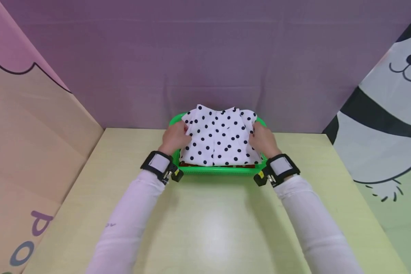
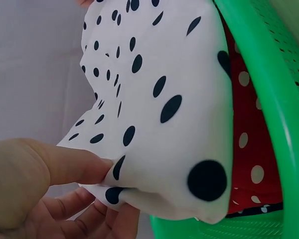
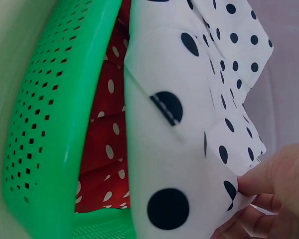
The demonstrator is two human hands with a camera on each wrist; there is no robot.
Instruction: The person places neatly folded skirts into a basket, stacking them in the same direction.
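A folded white cloth with black dots (image 1: 220, 137) lies on top of a green plastic basket (image 1: 219, 169) at the far middle of the table. My left hand (image 1: 174, 137) pinches its left edge, thumb on top and fingers beneath (image 2: 65, 167). My right hand (image 1: 263, 140) pinches its right edge the same way (image 3: 269, 189). Under the white cloth (image 2: 159, 99) a red cloth with white dots (image 2: 249, 149) lies inside the basket (image 2: 284, 99), also visible in the right wrist view (image 3: 102, 144) beside the perforated basket wall (image 3: 50, 114).
The pale yellow table (image 1: 212, 224) spreads in front of the basket. A purple backdrop (image 1: 205, 61) stands right behind it, with printed panels on the left (image 1: 31, 125) and right (image 1: 383, 125) sides.
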